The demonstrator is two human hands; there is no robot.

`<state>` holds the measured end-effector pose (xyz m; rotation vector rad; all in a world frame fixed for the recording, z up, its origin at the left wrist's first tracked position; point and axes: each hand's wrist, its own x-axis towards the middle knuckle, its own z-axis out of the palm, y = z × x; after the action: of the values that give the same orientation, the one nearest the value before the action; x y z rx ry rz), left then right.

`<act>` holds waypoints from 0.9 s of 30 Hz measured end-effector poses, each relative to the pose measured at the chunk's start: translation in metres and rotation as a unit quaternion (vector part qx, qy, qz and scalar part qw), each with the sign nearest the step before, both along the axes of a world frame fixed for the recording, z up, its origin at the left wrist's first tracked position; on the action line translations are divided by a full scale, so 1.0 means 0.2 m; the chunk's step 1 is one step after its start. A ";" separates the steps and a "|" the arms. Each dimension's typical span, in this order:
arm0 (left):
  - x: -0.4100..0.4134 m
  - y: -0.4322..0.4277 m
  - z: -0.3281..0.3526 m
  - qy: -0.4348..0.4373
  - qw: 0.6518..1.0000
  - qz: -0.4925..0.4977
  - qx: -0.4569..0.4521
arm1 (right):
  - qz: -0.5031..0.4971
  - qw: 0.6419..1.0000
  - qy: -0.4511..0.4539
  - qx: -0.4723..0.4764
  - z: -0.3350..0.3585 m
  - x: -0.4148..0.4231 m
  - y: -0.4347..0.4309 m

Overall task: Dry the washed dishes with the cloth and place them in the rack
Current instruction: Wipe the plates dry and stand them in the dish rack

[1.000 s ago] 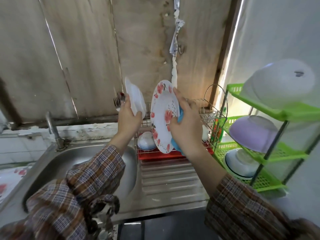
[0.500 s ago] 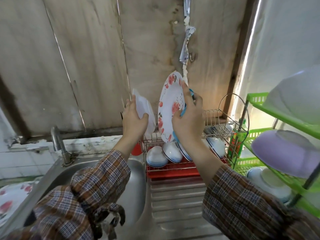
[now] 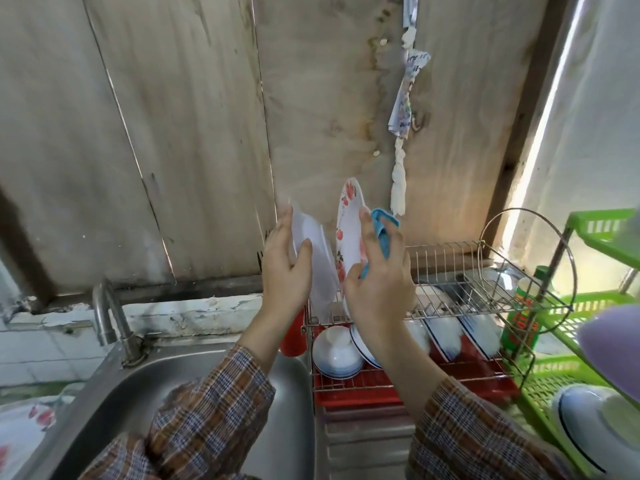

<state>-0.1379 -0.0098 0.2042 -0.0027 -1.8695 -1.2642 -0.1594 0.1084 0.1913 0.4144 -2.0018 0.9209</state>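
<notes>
Both arms, in plaid sleeves (image 3: 214, 403), reach up and forward over the steel worktop (image 3: 363, 441) toward the wire dish rack (image 3: 460, 271). The left hand (image 3: 285, 271) is raised with a straight wrist. Its fingers run up the back edge of a white dish (image 3: 317, 265) and its thumb lies across the front, so the dish is pinched upright on edge. The right hand (image 3: 379, 289) is just to the right of it, thumb pointing up against the face of the floral plate (image 3: 349, 230). Its fingers curl behind the plate, with the blue cloth (image 3: 382, 233) bunched between them and the plate's back. The plate stands on edge, its lower rim down at the rack's upper tier (whether it sits in a slot cannot be told).

A strip of printed paper (image 3: 407, 95) hangs on the wall above. A green bottle (image 3: 523, 327) with a red label stands at the rack's right end. The writing on both is too small to read.

The green shelf unit (image 3: 585, 230) on the right holds a purple bowl (image 3: 616, 351) and, one shelf lower, a white bowl with a dark rim (image 3: 588, 424). The rack's lower tier, over a red tray (image 3: 363, 389), holds a row of white bowls (image 3: 337, 351) leaning on edge, some of them blue-rimmed.
</notes>
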 end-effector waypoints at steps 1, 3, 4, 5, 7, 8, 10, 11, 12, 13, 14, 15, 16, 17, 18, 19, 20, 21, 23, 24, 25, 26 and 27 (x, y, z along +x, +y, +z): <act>0.00 -0.01 -0.01 0.005 1.000 -0.007 0.011 | -0.010 1.000 0.015 0.008 -0.01 -0.01 -0.02; -0.01 -0.03 -0.02 0.010 1.000 -0.014 0.022 | -0.026 0.998 0.051 0.018 -0.04 -0.03 -0.04; -0.02 -0.04 -0.02 0.014 1.000 -0.014 0.021 | -0.028 0.997 0.065 0.015 -0.05 -0.04 -0.05; -0.03 -0.05 -0.02 0.019 1.000 -0.015 0.015 | -0.027 0.997 0.072 0.010 -0.07 -0.05 -0.06; -0.03 -0.07 -0.03 0.031 0.999 -0.025 -0.002 | -0.021 0.998 0.066 0.003 -0.10 -0.06 -0.07; -0.03 -0.08 -0.03 0.037 0.999 -0.028 -0.012 | -0.012 0.998 0.059 0.001 -0.11 -0.06 -0.08; -0.04 -0.11 -0.04 0.042 0.998 -0.027 -0.041 | 0.021 0.998 0.051 -0.005 -0.12 -0.08 -0.06; -0.04 -0.12 -0.04 0.043 0.997 -0.024 -0.060 | 0.042 0.998 0.048 -0.011 -0.12 -0.08 -0.05; -0.04 -0.14 -0.05 0.043 0.996 -0.021 -0.081 | 0.062 0.997 0.040 -0.020 -0.12 -0.08 -0.04; -0.04 -0.15 -0.05 0.037 0.994 -0.018 -0.104 | 0.076 0.996 0.030 -0.029 -0.12 -0.08 -0.03; -0.03 -0.16 -0.04 0.019 0.991 -0.012 -0.132 | 0.085 0.996 0.017 -0.037 -0.12 -0.07 -0.02; -0.02 -0.16 -0.04 -0.013 0.987 -0.002 -0.160 | 0.091 0.995 0.005 -0.040 -0.12 -0.07 -0.01; 0.00 -0.15 -0.03 -0.056 0.980 0.009 -0.189 | 0.097 0.994 -0.004 -0.040 -0.13 -0.06 -0.01; 0.02 -0.14 -0.03 -0.095 0.972 0.022 -0.214 | 0.106 0.994 -0.010 -0.038 -0.14 -0.05 -0.01; 0.04 -0.13 -0.02 -0.123 0.965 0.033 -0.231 | 0.118 0.992 -0.012 -0.032 -0.15 -0.04 -0.02; 0.06 -0.11 -0.03 -0.141 0.959 0.045 -0.242 | 0.131 0.991 -0.009 -0.020 -0.16 -0.03 -0.02; 0.07 -0.10 -0.03 -0.153 0.955 0.058 -0.249 | 0.141 0.990 -0.004 -0.005 -0.16 -0.02 -0.03; 0.09 -0.10 -0.03 -0.161 0.951 0.069 -0.255 | 0.146 0.989 0.002 0.009 -0.16 -0.01 -0.03; 0.12 -0.09 -0.03 -0.179 0.946 0.084 -0.257 | 0.146 0.989 0.001 0.020 -0.16 0.01 -0.04; 0.14 -0.08 -0.03 -0.192 0.943 0.091 -0.257 | 0.147 0.989 -0.005 0.020 -0.16 0.01 -0.03; 0.15 -0.07 -0.04 -0.208 0.938 0.099 -0.259 | 0.151 0.988 -0.013 0.023 -0.16 0.01 -0.03; 0.17 -0.06 -0.04 -0.225 0.932 0.109 -0.261 | 0.156 0.987 -0.022 0.030 -0.16 0.02 -0.02; 0.19 -0.05 -0.04 -0.238 0.928 0.119 -0.261 | 0.163 0.985 -0.031 0.039 -0.16 0.02 -0.01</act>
<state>-0.1009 -0.0191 0.1955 0.2612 -2.4916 -0.6002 -0.1558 0.1056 0.1594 0.7836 -2.0671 1.0660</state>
